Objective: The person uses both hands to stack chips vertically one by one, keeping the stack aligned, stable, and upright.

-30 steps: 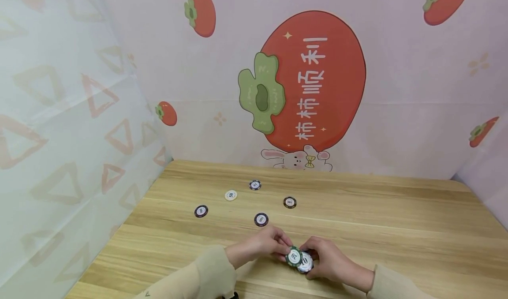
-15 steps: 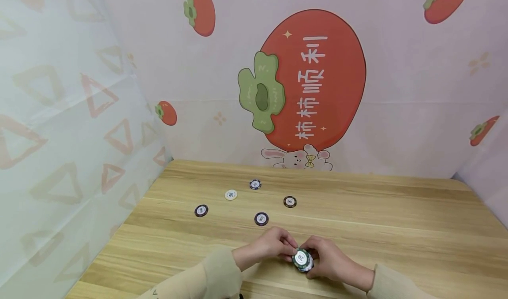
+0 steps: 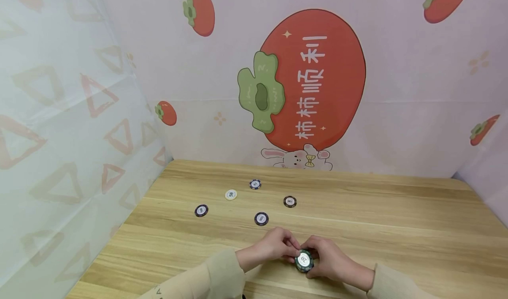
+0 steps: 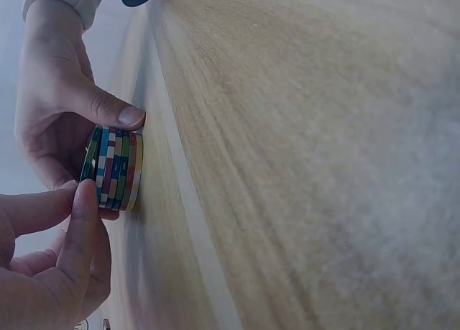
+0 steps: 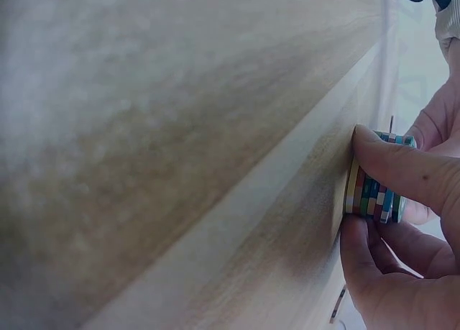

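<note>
A stack of several poker chips [image 4: 118,168] stands on the table, its coloured edges showing in both wrist views. On top lies a green chip marked 20 [image 3: 304,260]. My left hand [image 3: 274,248] pinches the rim of this green chip between thumb and fingers. From the other side my right hand [image 3: 331,260] grips the stack between its thumb and fingers. In the left wrist view the green chip sits at the stack's upper end, slightly tilted against the chips below. The lower chips' faces are hidden.
Single chips lie flat farther back on the wooden table [image 3: 377,215]: a dark purple one [image 3: 261,218], a black one [image 3: 290,201], a blue one [image 3: 255,184], a white one [image 3: 231,195] and another dark one [image 3: 201,211]. A printed cloth wall [image 3: 412,131] rises behind.
The left hand has moved slightly right with the green chip. It now covers the white chip marked 10 that showed beside it before. The right hand has stayed in place.
</note>
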Demonstrator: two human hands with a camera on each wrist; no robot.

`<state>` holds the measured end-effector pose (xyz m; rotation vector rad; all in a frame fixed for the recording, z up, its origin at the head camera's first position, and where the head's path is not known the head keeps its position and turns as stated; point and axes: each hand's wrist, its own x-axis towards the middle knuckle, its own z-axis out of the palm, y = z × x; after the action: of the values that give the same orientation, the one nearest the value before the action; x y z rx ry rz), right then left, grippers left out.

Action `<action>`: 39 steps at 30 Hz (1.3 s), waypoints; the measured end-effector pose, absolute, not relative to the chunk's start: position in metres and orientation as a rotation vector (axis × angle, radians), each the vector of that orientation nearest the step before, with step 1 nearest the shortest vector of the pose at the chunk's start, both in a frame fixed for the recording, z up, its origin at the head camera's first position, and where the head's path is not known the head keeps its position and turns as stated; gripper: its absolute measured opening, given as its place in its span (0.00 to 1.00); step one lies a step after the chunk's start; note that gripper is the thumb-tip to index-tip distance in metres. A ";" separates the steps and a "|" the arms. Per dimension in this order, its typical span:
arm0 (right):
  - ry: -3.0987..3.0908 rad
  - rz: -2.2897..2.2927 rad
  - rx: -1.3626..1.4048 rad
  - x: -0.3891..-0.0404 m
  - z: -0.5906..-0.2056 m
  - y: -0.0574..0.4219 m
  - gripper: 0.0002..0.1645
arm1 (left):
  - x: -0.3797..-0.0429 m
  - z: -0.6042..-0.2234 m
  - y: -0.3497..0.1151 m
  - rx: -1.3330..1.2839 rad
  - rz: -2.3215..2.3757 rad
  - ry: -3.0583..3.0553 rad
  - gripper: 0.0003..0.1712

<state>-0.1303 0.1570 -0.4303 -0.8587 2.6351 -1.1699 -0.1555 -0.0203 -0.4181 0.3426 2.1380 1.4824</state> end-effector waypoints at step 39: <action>2.670 -1.121 -0.881 -0.130 -0.430 0.157 0.26 | -0.191 -0.395 -0.043 0.993 0.649 2.681 0.05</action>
<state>-0.1300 0.1572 -0.4302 -0.8806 2.6699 -1.1210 -0.1907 -0.0428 -0.3946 0.9926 2.6812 0.6490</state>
